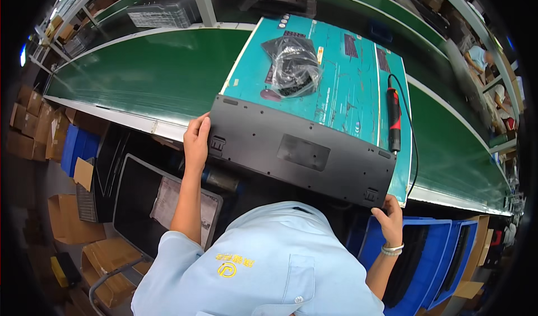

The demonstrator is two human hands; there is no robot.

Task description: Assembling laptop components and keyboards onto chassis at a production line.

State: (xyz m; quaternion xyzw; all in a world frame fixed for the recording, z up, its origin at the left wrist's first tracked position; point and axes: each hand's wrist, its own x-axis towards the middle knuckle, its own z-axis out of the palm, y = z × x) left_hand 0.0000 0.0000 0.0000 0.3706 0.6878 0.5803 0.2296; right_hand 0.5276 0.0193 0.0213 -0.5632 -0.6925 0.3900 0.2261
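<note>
A black keyboard [263, 136] lies with its underside up, showing screw holes, two folding feet and a dark label patch. My left hand [196, 139] grips its left end, thumb on top. At the lower right corner, my right hand [389, 218] holds the other end between thumb and fingers. The keyboard's far edge rests over a teal cardboard sheet [342, 86]. On that sheet sit a clear plastic bag [296, 72] with small dark parts inside and a red and black electric screwdriver [394, 120] with a black cable.
A green conveyor belt [145, 75] runs left and right beneath the sheet. Blue bins [417, 260] stand at lower right, a black tub [140, 204] at lower left. Cardboard boxes [73, 218] pile up on the left. A metal post [203, 2] rises behind the belt; people work at far right.
</note>
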